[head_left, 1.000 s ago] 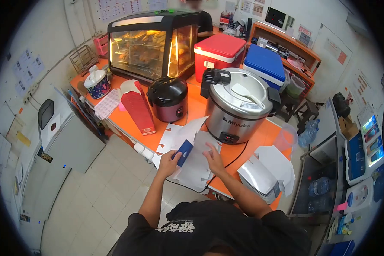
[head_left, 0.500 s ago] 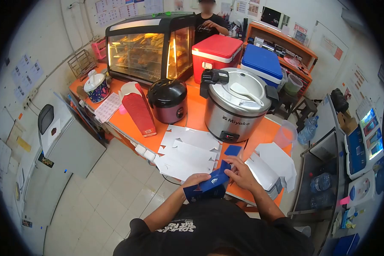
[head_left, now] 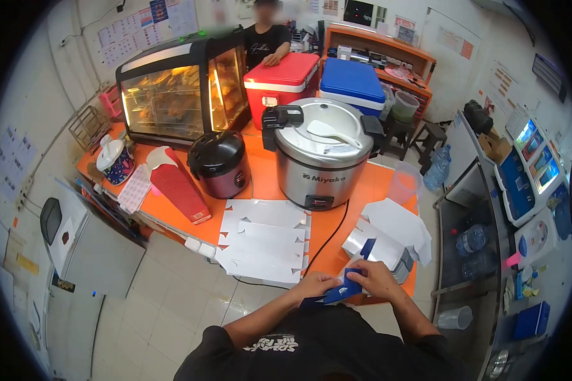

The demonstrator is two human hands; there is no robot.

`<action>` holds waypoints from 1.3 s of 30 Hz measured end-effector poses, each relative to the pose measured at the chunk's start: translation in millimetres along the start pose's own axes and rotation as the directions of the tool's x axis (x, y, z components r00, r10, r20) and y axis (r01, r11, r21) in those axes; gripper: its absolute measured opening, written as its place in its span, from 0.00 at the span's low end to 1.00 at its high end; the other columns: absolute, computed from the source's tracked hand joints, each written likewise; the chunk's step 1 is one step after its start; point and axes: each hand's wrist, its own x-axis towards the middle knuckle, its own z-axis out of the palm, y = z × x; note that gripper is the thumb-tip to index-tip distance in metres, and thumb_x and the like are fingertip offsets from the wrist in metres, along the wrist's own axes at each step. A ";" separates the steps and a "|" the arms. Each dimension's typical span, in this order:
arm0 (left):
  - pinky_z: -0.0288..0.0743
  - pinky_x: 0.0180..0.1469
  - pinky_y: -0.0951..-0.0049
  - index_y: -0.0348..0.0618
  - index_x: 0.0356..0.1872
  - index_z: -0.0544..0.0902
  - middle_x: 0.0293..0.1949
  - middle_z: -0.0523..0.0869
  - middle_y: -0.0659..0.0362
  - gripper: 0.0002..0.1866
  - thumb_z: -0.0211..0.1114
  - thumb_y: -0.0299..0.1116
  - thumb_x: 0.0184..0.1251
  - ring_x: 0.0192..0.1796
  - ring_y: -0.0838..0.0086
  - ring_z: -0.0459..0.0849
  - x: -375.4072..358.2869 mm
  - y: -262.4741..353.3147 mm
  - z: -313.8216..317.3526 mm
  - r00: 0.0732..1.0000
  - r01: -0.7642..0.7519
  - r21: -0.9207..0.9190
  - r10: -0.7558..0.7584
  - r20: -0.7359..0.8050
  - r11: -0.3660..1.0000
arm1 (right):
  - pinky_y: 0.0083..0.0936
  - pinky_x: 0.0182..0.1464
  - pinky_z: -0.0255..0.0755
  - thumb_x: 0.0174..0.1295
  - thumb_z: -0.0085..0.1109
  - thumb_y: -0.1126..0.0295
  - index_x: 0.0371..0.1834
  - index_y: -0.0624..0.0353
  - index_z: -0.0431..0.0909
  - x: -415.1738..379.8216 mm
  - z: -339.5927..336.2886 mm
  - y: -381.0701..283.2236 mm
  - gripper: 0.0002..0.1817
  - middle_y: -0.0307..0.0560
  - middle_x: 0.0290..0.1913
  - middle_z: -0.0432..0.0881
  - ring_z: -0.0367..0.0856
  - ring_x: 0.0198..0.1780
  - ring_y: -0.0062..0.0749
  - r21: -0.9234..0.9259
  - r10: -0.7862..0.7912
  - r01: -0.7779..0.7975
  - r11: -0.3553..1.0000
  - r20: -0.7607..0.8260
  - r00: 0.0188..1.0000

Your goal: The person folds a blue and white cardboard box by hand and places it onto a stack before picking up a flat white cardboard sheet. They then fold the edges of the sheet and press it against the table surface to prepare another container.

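Observation:
Close to my body, both hands hold a partly folded blue cardboard box (head_left: 344, 292) with a white inner side. My left hand (head_left: 320, 284) pinches its left part, fingers closed. On the other side, the fingers and thumb of my right hand (head_left: 374, 278) grip an upper edge, where a narrow blue flap sticks up. Flat white cardboard box blanks (head_left: 264, 244) lie on the orange table (head_left: 330, 238), just beyond my left hand. Past my right hand is a stack of folded white and silvery cardboard (head_left: 378, 247). My forearms and shirt hide the box's underside.
A large steel rice cooker (head_left: 324, 162) with a white paddle on its lid stands mid-table, its black cord trailing forward. Left of it are a smaller cooker (head_left: 219, 165), a red carton (head_left: 178, 187) and a lit food warmer (head_left: 178, 89). A person (head_left: 267, 41) stands behind a red cooler (head_left: 279, 79).
My view has turned a little, so the table things appear further left. My hands have come closer together on the blue box, and its raised flap has changed position.

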 end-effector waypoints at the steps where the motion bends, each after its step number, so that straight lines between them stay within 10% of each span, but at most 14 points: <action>1: 0.68 0.32 0.85 0.40 0.42 0.85 0.28 0.82 0.68 0.16 0.61 0.44 0.69 0.29 0.89 0.76 -2.8 10.5 4.5 1.000 0.011 0.086 -0.010 -0.010 0.996 | 0.30 0.34 0.73 0.60 0.61 0.60 0.41 0.59 0.81 -5.1 3.5 2.5 0.15 0.51 0.29 0.82 0.81 0.30 0.38 0.003 0.008 -0.008 1.000 -0.006 1.000; 9: 0.68 0.28 0.83 0.41 0.32 0.84 0.22 0.80 0.69 0.17 0.60 0.45 0.69 0.24 0.87 0.75 20.3 3.4 8.4 0.994 0.005 0.280 -0.036 0.104 0.960 | 0.29 0.38 0.76 0.55 0.65 0.60 0.38 0.57 0.84 -25.2 -2.9 6.9 0.13 0.51 0.31 0.85 0.84 0.33 0.39 0.081 0.214 -0.202 0.976 -0.174 0.961; 18: 0.67 0.30 0.83 0.43 0.34 0.84 0.26 0.81 0.69 0.16 0.59 0.45 0.70 0.25 0.87 0.73 14.6 1.9 26.1 0.970 0.120 -0.042 -0.108 0.217 0.992 | 0.28 0.37 0.76 0.55 0.65 0.61 0.42 0.57 0.85 -42.9 -11.7 2.0 0.15 0.50 0.31 0.85 0.85 0.32 0.35 0.089 0.234 -0.231 0.969 -0.022 0.972; 29: 0.70 0.37 0.81 0.40 0.44 0.83 0.33 0.83 0.66 0.17 0.58 0.44 0.70 0.35 0.84 0.78 1.6 29.5 3.3 0.970 -0.155 0.445 0.050 0.238 0.882 | 0.31 0.47 0.73 0.63 0.57 0.64 0.49 0.59 0.81 -32.8 -3.2 -0.8 0.15 0.52 0.42 0.83 0.82 0.43 0.43 0.094 -0.077 0.062 0.994 0.158 0.984; 34: 0.70 0.51 0.72 0.42 0.55 0.74 0.49 0.80 0.58 0.24 0.56 0.49 0.68 0.47 0.73 0.79 -14.0 42.9 -75.5 0.899 -0.265 0.074 0.219 0.379 0.961 | 0.31 0.49 0.72 0.64 0.56 0.65 0.51 0.60 0.79 -24.9 -9.7 -15.4 0.15 0.52 0.44 0.82 0.81 0.45 0.43 0.111 -0.069 0.060 0.992 0.077 0.995; 36: 0.66 0.57 0.71 0.40 0.57 0.72 0.51 0.79 0.57 0.25 0.60 0.47 0.65 0.50 0.75 0.77 -40.8 61.5 -81.2 0.782 -0.531 0.061 0.460 0.421 0.845 | 0.31 0.49 0.73 0.64 0.56 0.66 0.51 0.61 0.79 -19.0 -14.9 -16.5 0.15 0.52 0.44 0.82 0.81 0.44 0.41 0.221 -0.048 0.068 0.973 -0.095 0.994; 39: 0.70 0.53 0.74 0.37 0.46 0.78 0.41 0.83 0.58 0.16 0.67 0.35 0.63 0.45 0.78 0.80 -47.1 61.5 -66.6 0.858 -0.504 0.264 0.512 0.040 0.822 | 0.28 0.48 0.74 0.63 0.57 0.69 0.50 0.62 0.79 -13.5 -18.5 -30.5 0.14 0.53 0.46 0.82 0.82 0.43 0.39 0.249 0.029 0.018 0.968 -0.183 0.983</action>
